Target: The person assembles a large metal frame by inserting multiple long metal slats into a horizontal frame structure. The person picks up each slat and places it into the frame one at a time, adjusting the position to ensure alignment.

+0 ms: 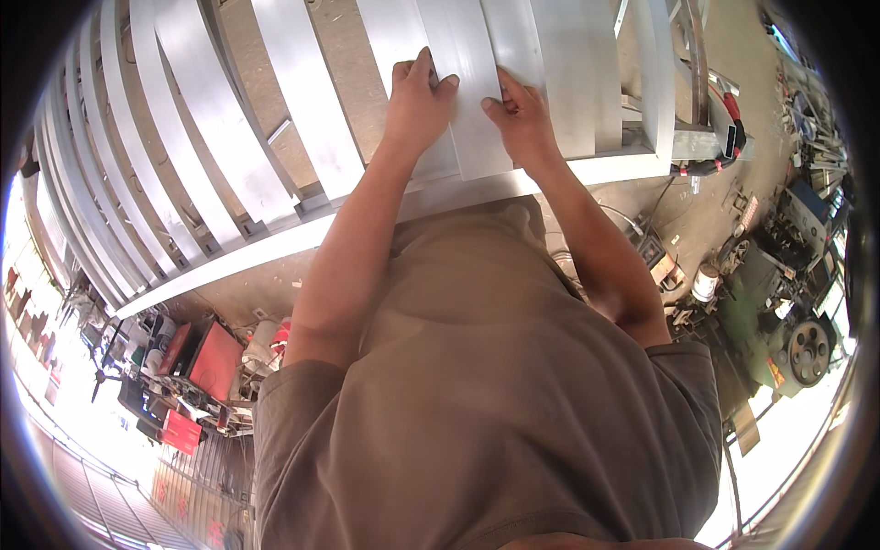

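Centrally: one slat point(471, 110), upper end cut off; left hand point(423, 103), right hand point(521, 115) at its edges, half-curled, each grip's hold unclear.

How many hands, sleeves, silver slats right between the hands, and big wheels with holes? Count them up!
Left hand, right hand: 2 hands
Left sleeve, right sleeve: 2 sleeves
Silver slat between the hands: 1
Big wheel with holes: 1
Total: 6

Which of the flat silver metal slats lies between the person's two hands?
The flat silver metal slat between the bare left hand and bare right hand, one at each long edge; the other slats aren't flanked this way.
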The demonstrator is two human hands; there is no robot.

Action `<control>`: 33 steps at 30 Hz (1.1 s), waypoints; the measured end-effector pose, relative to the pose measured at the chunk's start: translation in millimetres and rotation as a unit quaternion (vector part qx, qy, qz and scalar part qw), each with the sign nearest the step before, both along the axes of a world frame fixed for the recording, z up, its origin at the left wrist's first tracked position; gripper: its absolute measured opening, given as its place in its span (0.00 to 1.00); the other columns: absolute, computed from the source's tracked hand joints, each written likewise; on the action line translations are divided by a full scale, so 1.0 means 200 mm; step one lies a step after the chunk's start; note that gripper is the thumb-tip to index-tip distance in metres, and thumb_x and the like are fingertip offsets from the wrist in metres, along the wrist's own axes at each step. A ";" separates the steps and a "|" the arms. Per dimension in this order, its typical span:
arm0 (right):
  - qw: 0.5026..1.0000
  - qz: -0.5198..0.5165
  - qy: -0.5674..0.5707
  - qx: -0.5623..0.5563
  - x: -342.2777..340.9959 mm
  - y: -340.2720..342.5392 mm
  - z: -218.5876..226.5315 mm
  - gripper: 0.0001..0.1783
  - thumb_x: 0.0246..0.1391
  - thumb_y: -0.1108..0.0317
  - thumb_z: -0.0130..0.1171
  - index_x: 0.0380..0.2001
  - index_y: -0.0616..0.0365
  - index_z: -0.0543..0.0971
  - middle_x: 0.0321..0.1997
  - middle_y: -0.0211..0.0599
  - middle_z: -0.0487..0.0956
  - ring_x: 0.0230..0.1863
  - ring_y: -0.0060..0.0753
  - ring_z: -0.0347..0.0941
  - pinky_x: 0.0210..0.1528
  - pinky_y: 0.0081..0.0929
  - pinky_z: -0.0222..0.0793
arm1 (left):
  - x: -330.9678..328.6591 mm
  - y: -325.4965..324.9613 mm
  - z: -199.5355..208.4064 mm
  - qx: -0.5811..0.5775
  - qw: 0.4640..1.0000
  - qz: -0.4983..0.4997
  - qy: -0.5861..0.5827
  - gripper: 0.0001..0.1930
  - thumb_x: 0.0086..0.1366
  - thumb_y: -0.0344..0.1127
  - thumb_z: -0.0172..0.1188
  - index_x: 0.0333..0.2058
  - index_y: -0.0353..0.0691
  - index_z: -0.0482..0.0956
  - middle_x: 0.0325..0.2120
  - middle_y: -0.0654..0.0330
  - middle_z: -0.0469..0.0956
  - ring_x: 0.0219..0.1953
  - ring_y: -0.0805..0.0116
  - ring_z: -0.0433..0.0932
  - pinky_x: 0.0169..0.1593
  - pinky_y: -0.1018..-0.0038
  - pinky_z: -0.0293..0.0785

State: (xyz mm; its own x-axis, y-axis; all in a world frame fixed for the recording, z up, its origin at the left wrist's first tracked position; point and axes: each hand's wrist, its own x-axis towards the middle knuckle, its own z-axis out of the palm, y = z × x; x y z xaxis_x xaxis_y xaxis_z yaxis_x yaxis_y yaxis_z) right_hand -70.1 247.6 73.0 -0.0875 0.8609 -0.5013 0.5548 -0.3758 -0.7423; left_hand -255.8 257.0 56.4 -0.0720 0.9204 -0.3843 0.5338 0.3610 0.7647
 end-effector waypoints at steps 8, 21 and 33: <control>1.000 0.009 -0.027 0.012 -0.02 0.01 0.00 0.31 0.62 0.62 0.67 0.69 0.45 0.75 0.46 0.36 0.70 0.41 0.26 0.73 0.51 0.27 0.75 | 0.02 -0.02 -0.01 0.001 0.999 0.006 0.033 0.36 0.68 0.43 0.64 0.71 0.36 0.65 0.51 0.52 0.73 0.48 0.56 0.81 0.51 0.60 0.80; 0.981 0.013 -0.036 0.191 -0.05 -0.01 -0.04 0.25 0.55 0.67 0.61 0.56 0.63 0.78 0.39 0.54 0.83 0.36 0.58 0.77 0.43 0.46 0.72 | 0.01 -0.01 0.00 0.001 1.000 0.020 0.008 0.40 0.64 0.45 0.65 0.71 0.33 0.65 0.47 0.47 0.76 0.48 0.54 0.78 0.54 0.61 0.76; 0.993 0.018 -0.050 0.106 -0.04 0.00 -0.01 0.26 0.55 0.66 0.61 0.55 0.67 0.78 0.40 0.56 0.82 0.39 0.56 0.78 0.45 0.46 0.72 | 0.03 0.00 0.02 -0.010 0.999 0.043 -0.008 0.39 0.63 0.44 0.65 0.70 0.35 0.66 0.50 0.46 0.76 0.50 0.52 0.78 0.56 0.60 0.75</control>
State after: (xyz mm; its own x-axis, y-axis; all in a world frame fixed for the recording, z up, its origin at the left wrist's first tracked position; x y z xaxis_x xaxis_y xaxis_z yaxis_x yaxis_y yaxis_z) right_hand -78.2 247.0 71.1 -0.0790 0.9455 -0.3159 0.6391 -0.1951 -0.7439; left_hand -250.8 256.8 60.9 -0.1448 0.9032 -0.4041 0.4874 0.4205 0.7653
